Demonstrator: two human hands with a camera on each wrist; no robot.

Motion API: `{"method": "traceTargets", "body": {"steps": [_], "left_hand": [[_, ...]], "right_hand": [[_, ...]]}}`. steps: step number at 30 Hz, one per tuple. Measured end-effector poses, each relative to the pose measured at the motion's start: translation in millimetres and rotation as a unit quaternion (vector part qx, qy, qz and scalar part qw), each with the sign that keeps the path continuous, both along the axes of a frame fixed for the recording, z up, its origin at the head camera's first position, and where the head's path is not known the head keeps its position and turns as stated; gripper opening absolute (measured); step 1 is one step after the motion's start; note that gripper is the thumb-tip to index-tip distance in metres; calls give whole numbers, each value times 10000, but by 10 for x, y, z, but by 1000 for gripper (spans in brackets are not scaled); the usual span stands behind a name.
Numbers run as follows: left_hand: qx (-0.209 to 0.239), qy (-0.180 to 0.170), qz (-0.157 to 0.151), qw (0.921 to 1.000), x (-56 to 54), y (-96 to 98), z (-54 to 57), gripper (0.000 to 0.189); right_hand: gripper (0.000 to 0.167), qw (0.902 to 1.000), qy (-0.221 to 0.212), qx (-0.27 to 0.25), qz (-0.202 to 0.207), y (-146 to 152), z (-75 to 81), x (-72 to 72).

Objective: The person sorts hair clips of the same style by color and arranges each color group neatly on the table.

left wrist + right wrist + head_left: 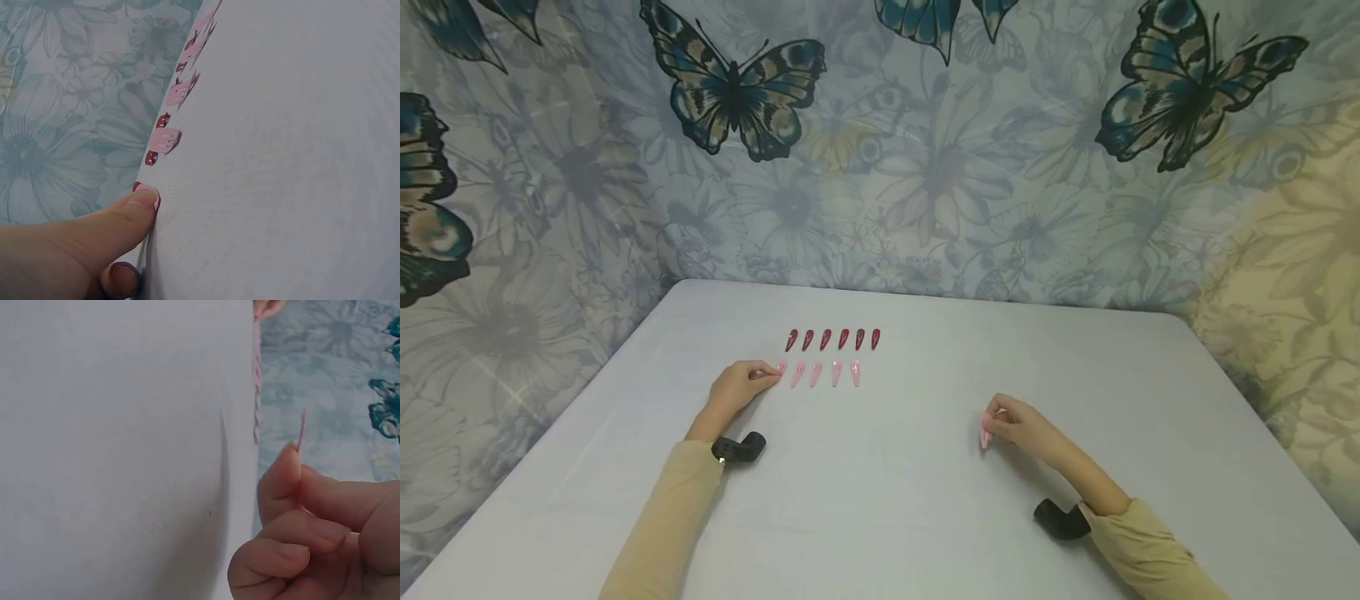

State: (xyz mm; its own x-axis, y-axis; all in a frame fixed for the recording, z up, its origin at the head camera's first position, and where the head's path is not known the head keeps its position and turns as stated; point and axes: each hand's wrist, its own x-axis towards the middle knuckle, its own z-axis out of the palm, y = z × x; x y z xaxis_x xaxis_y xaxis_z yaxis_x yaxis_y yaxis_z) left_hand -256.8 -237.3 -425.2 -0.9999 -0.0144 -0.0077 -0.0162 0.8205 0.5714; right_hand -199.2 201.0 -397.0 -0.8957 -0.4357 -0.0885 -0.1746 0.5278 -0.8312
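My left hand point(739, 388) is at the left end of a row of pink snap hair clips point(816, 374), pinching the leftmost pink hair clip point(782, 367) at the tabletop. In the left wrist view the thumb point(128, 215) covers much of that clip point(150, 189). Farther right, my right hand point(1019, 425) grips another pink snap hair clip point(986, 433) between thumb and fingertips. The right wrist view shows this clip point(302, 430) edge-on, raised off the table. Just behind the pink row lies a row of dark red snap hair clips point(825, 339).
A white-covered table point(880, 483) carries both rows left of its middle. Patterned fabric with butterflies point(733, 87) stands along the table's back and left side. Black wrist cameras point(740, 447) sit on both wrists.
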Motion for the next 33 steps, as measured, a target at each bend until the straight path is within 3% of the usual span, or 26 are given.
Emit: {"method": "traceTargets", "body": {"steps": [6,11,17,26,33], "left_hand": [[-20,36,1,10000,11,9,-5,28],[-28,19,-17,10000,23,14,-2,29],[-45,51,-24,10000,23,6,1,28],[1,129,-76,9999,35,8,19,29],[-36,129,-32,9999,49,11,14,29]], "right_hand": [[15,9994,119,339,-25,-44,64,-129],[16,9982,257,541,69,-161,111,-365],[15,9964,124,810,-208,-410,146,-666],[12,9951,-406,365,-826,-821,75,-883],[15,9954,-194,99,-932,-1031,-12,-941]]}}
